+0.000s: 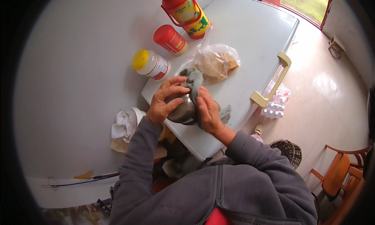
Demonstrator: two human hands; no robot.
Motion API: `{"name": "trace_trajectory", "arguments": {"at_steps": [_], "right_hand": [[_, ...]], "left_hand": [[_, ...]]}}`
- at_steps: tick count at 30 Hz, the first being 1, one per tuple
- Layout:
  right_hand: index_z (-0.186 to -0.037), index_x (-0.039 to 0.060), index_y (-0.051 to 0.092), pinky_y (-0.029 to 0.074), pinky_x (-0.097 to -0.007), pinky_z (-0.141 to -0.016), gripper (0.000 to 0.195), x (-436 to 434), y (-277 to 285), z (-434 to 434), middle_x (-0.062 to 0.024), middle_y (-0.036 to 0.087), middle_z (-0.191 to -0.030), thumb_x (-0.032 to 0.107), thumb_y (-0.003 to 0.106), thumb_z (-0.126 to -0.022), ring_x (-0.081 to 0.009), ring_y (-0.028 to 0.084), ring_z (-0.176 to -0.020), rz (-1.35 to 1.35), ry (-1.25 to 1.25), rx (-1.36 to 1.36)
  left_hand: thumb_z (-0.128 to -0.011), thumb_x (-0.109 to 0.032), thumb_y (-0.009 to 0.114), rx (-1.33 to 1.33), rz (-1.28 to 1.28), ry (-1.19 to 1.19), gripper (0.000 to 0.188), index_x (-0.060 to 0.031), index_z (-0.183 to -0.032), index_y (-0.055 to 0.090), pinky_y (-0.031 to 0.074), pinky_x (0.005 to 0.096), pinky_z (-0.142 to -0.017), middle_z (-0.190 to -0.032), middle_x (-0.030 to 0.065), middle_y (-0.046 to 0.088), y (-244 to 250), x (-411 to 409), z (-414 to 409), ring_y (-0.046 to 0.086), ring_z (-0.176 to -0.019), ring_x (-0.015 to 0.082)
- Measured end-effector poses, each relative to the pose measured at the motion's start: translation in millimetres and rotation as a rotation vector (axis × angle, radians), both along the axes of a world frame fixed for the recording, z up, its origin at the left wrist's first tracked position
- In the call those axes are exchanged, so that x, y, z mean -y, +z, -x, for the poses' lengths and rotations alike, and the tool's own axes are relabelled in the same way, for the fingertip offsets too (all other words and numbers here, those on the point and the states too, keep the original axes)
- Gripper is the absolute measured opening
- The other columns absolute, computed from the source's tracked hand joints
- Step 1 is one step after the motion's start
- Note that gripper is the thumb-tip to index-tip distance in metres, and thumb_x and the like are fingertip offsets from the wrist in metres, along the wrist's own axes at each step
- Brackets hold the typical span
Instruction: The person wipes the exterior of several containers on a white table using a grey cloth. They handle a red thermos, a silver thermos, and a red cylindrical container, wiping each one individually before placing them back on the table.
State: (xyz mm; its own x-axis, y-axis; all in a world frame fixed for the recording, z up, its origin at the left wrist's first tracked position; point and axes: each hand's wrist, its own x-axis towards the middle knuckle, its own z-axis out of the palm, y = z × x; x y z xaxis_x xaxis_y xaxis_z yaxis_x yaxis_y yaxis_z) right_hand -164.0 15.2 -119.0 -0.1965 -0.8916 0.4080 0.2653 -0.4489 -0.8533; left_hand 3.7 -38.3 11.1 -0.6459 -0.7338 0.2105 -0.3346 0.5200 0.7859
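My left hand grips the left side of a stainless steel bowl, which is tilted above the near part of a white chest freezer's lid. My right hand presses a grey-green cloth against the bowl's right side. One end of the cloth is bunched above the fingers, and another end hangs to the right of my right wrist. The bowl's inside is largely hidden by the hands and cloth. Just beyond them lies a clear plastic bag with light brown flat food inside.
Along the wall stand a yellow-lidded jar, a red-lidded jar and a red and yellow thermos flask. A beige handle juts from the freezer's right edge. Packed bottles, a wicker basket and a wooden chair are on the floor.
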Motion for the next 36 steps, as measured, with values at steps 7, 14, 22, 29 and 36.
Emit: {"name": "trace_trajectory", "arguments": {"at_steps": [7, 14, 22, 29, 36], "right_hand": [[-0.118, -0.0055, 0.062, 0.046, -0.0370, -0.104, 0.031, 12, -90, 6, -0.0207, 0.064, -0.129, 0.020, 0.050, -0.104, -0.0328, 0.064, -0.117, -0.481, 0.083, 0.183], [-0.128, -0.0033, 0.063, 0.039, -0.0450, -0.114, 0.035, 0, 54, 0, -0.0233, 0.059, -0.139, 0.016, 0.052, -0.102, -0.0404, 0.055, -0.130, 0.175, 0.031, -0.192], [-0.130, -0.0032, 0.060, 0.044, -0.0418, -0.106, 0.035, 5, -101, -9, -0.0223, 0.062, -0.130, 0.017, 0.047, -0.104, -0.0382, 0.057, -0.119, -0.451, 0.261, 0.318], [-0.125, 0.0017, 0.063, 0.040, -0.0482, -0.112, 0.031, 3, 12, -4, -0.0229, 0.062, -0.131, 0.016, 0.049, -0.102, -0.0441, 0.058, -0.120, 0.018, -0.051, -0.150], [-0.132, 0.0069, 0.063, 0.038, -0.0496, -0.112, 0.036, -18, -132, 45, -0.0123, 0.066, -0.129, 0.023, 0.055, -0.101, -0.0335, 0.057, -0.122, -0.127, -0.109, -0.871]], "left_hand": [[-0.094, -0.027, 0.071, 0.506, 0.346, 0.352, 0.064, -0.0103, -0.152, 0.050, 0.035, 0.0489, -0.117, -0.152, 0.0197, 0.045, 31, -40, 33, 0.045, -0.139, 0.0412], [-0.096, -0.021, 0.065, 0.216, 0.476, 0.571, 0.045, -0.0016, -0.137, 0.058, 0.044, 0.0495, -0.102, -0.130, 0.0210, 0.063, -31, -64, 19, 0.060, -0.114, 0.0422], [-0.092, -0.006, 0.054, 0.177, 0.498, 0.440, 0.043, 0.0026, -0.134, 0.059, 0.046, 0.0426, -0.107, -0.124, 0.0179, 0.069, -11, -59, 34, 0.064, -0.117, 0.0343], [-0.091, -0.009, 0.056, 0.202, 0.555, 0.526, 0.039, 0.0011, -0.128, 0.064, 0.045, 0.0486, -0.106, -0.123, 0.0169, 0.070, -14, -63, 37, 0.063, -0.119, 0.0407], [-0.091, -0.008, 0.057, 0.207, 0.594, 0.540, 0.038, -0.0014, -0.127, 0.066, 0.046, 0.0475, -0.105, -0.123, 0.0146, 0.070, -16, -57, 39, 0.064, -0.118, 0.0395]]}}
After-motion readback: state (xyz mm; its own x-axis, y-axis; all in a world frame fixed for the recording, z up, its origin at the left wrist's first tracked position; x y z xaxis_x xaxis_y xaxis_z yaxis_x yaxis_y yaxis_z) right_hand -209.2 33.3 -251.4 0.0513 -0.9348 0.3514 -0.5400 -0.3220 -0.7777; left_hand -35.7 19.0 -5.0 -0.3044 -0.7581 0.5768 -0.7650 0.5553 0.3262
